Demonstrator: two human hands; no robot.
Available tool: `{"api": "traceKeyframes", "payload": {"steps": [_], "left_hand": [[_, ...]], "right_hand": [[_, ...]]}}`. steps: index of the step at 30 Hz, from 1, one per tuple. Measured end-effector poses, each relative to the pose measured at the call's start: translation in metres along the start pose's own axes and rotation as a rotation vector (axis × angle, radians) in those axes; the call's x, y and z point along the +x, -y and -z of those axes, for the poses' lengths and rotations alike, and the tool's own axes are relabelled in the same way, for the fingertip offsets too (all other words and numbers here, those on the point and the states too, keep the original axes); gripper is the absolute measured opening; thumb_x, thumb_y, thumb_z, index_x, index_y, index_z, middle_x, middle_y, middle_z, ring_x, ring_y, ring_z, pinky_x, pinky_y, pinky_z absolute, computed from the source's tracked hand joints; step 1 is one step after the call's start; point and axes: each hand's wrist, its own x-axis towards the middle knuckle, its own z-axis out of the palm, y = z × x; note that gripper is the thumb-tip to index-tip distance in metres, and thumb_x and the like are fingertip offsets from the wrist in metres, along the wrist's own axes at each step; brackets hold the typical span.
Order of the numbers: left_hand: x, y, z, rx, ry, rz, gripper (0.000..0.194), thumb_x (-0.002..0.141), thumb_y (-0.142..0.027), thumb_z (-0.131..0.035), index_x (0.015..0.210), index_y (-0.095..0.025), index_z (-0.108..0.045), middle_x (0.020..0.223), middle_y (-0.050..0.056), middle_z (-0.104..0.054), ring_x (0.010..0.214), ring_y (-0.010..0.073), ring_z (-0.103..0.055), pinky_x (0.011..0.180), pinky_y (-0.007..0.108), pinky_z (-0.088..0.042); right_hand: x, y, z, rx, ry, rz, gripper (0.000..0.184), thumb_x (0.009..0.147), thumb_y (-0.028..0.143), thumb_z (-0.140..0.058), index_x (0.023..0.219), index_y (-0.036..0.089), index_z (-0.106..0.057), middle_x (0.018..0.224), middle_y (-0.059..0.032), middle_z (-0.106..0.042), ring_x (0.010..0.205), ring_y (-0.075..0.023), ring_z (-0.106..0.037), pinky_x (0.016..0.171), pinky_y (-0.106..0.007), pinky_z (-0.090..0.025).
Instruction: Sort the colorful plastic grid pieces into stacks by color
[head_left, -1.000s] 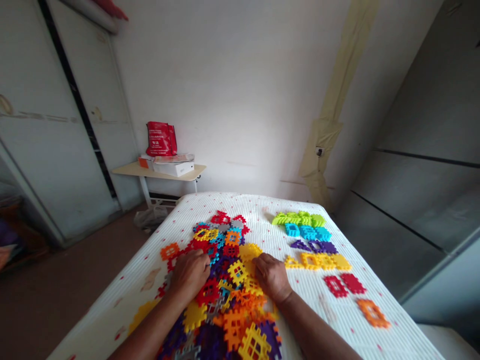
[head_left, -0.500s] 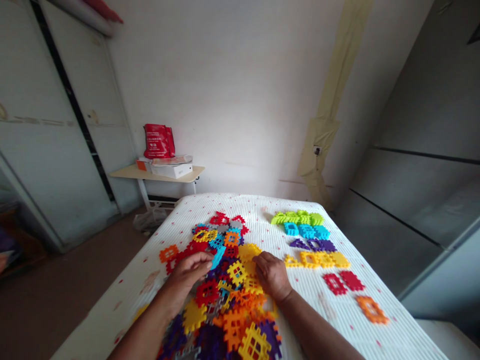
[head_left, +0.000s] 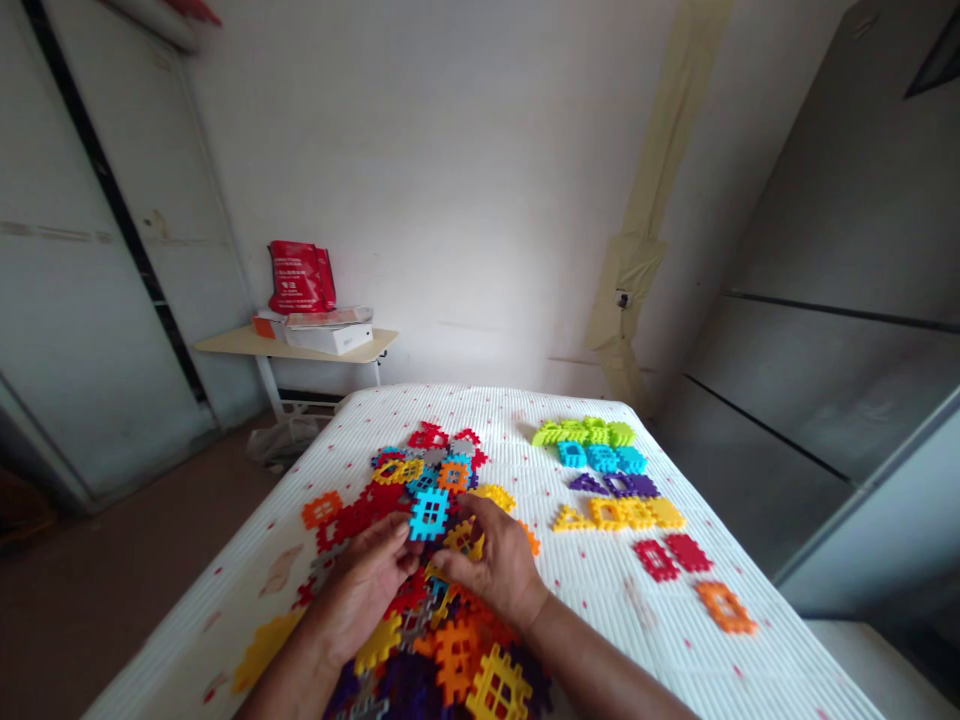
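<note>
My left hand pinches a light blue toothed window block between thumb and fingers, raised above the heap with its four-pane face toward me. Close by on the right, my right hand is curved with thumb and fingers apart. A yellow window block shows between its thumb and fingers, on the pile; I see no firm grip on it. Mixed red, purple, orange, yellow and grey blocks lie heaped beneath both hands, among them an orange window block in front.
At the right of the white bedspread, blocks lie in colour rows: green, light blue, purple, yellow, red and orange. A side table holds boxes and a red bag.
The light blue block has turned from edge-on to face me, still in my left hand. My right hand has moved left from a solid yellow block toward it. The view has shifted slightly.
</note>
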Motion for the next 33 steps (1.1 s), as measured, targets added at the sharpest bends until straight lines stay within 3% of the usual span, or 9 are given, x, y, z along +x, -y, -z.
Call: {"api": "traceKeyframes", "payload": {"steps": [5, 11, 14, 16, 20, 23, 27, 30, 33], "left_hand": [[-0.004, -0.001, -0.004, -0.033, 0.033, 0.005, 0.016, 0.066, -0.025, -0.076, 0.078, -0.019, -0.068, 0.074, 0.0, -0.064, 0.07, 0.012, -0.057, 0.067, 0.025, -0.047], [-0.003, -0.002, -0.006, 0.041, 0.064, 0.034, 0.019, 0.066, -0.028, -0.076, 0.082, -0.02, -0.069, 0.077, 0.0, -0.066, 0.073, 0.014, -0.058, 0.069, 0.026, -0.047], [-0.002, -0.001, -0.001, 0.099, 0.041, 0.025, 0.022, 0.064, -0.029, -0.077, 0.083, -0.021, -0.069, 0.08, 0.0, -0.067, 0.072, 0.0139, -0.057, 0.068, 0.025, -0.047], [0.0, 0.0, 0.004, 0.141, 0.018, 0.006, 0.023, 0.064, -0.032, -0.077, 0.082, -0.021, -0.069, 0.081, 0.001, -0.067, 0.072, 0.0141, -0.056, 0.068, 0.025, -0.047], [0.005, 0.002, 0.013, 0.204, -0.035, -0.09, 0.03, 0.066, -0.042, -0.073, 0.086, -0.02, -0.068, 0.076, 0.001, -0.066, 0.069, 0.0147, -0.055, 0.059, 0.023, -0.046], [0.008, 0.005, 0.016, 0.307, -0.053, -0.095, 0.036, 0.065, -0.042, -0.074, 0.092, -0.019, -0.067, 0.071, 0.0, -0.065, 0.061, 0.0116, -0.05, 0.054, 0.021, -0.042], [0.008, 0.009, 0.02, 0.429, -0.042, -0.011, 0.044, 0.063, -0.041, -0.076, 0.099, -0.019, -0.064, 0.066, -0.002, -0.064, 0.053, 0.0086, -0.044, 0.048, 0.018, -0.038], [0.008, 0.008, 0.021, 0.426, -0.04, -0.03, 0.038, 0.063, -0.042, -0.075, 0.092, -0.02, -0.064, 0.059, -0.004, -0.06, 0.051, 0.0083, -0.044, 0.045, 0.017, -0.037], [0.006, 0.002, 0.017, 0.35, -0.085, -0.046, 0.035, 0.057, -0.041, -0.079, 0.081, -0.021, -0.063, 0.061, -0.005, -0.061, 0.054, 0.0096, -0.051, 0.05, 0.018, -0.042]], "right_hand": [[0.002, 0.022, -0.012, 0.029, 0.013, -0.068, 0.058, 0.066, 0.047, -0.071, 0.114, 0.019, -0.056, 0.094, -0.0056, -0.064, 0.083, -0.0199, -0.06, 0.073, -0.031, -0.049], [0.005, 0.027, -0.019, 0.024, -0.016, -0.152, 0.052, 0.068, 0.036, -0.069, 0.115, 0.018, -0.055, 0.097, -0.0061, -0.063, 0.084, -0.0198, -0.06, 0.074, -0.032, -0.05], [0.005, 0.025, -0.018, -0.011, -0.019, -0.12, 0.051, 0.066, 0.028, -0.067, 0.115, 0.018, -0.055, 0.097, -0.0057, -0.062, 0.085, -0.0192, -0.059, 0.076, -0.031, -0.05], [0.005, 0.019, -0.014, -0.055, -0.014, -0.033, 0.055, 0.067, 0.024, -0.064, 0.12, 0.018, -0.051, 0.103, -0.007, -0.061, 0.092, -0.0197, -0.058, 0.081, -0.032, -0.049], [0.006, 0.003, -0.001, -0.252, 0.084, 0.299, 0.063, 0.071, 0.021, -0.06, 0.131, 0.017, -0.041, 0.117, -0.0088, -0.058, 0.103, -0.0211, -0.052, 0.09, -0.034, -0.045], [0.005, -0.001, 0.008, -0.419, 0.176, 0.487, 0.056, 0.082, 0.025, -0.052, 0.135, 0.021, -0.036, 0.118, -0.0062, -0.059, 0.097, -0.0211, -0.053, 0.084, -0.035, -0.045], [0.003, 0.007, 0.012, -0.494, 0.202, 0.603, 0.043, 0.093, 0.025, -0.038, 0.136, 0.026, -0.034, 0.118, -0.0028, -0.061, 0.09, -0.0195, -0.054, 0.078, -0.036, -0.045], [0.002, 0.008, 0.009, -0.434, 0.115, 0.558, 0.039, 0.093, 0.025, -0.04, 0.132, 0.022, -0.039, 0.122, -0.0056, -0.057, 0.096, -0.0191, -0.053, 0.084, -0.034, -0.045], [0.001, 0.006, 0.007, -0.314, -0.006, 0.357, 0.03, 0.089, 0.021, -0.044, 0.119, 0.019, -0.048, 0.112, -0.0075, -0.06, 0.098, -0.0172, -0.055, 0.084, -0.03, -0.046]]}}
